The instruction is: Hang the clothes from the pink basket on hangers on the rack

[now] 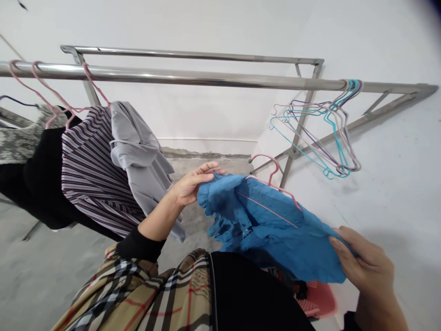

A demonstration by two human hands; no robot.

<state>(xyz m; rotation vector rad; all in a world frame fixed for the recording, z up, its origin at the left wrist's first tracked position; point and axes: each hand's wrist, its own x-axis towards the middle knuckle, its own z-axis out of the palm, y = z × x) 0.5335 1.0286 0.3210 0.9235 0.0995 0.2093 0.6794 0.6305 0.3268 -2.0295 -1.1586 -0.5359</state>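
Note:
A blue shirt (275,225) hangs on a pink hanger (274,170) in front of me, below the rail. The hanger's hook is free of the rail, and its lower bar shows through the neck opening. My left hand (195,183) pinches the shirt's left shoulder, thumb over the cloth. At the other end, my right hand (365,259) grips the opposite shoulder or sleeve between thumb and fingers. Folds of cloth hide the hanger's ends.
A metal rail (206,77) crosses the view. On its left hang a striped shirt (93,161), a grey garment (134,147) and dark clothes. Several bare hangers (330,124) cluster at the right. A pink basket (319,299) stands low behind the shirt.

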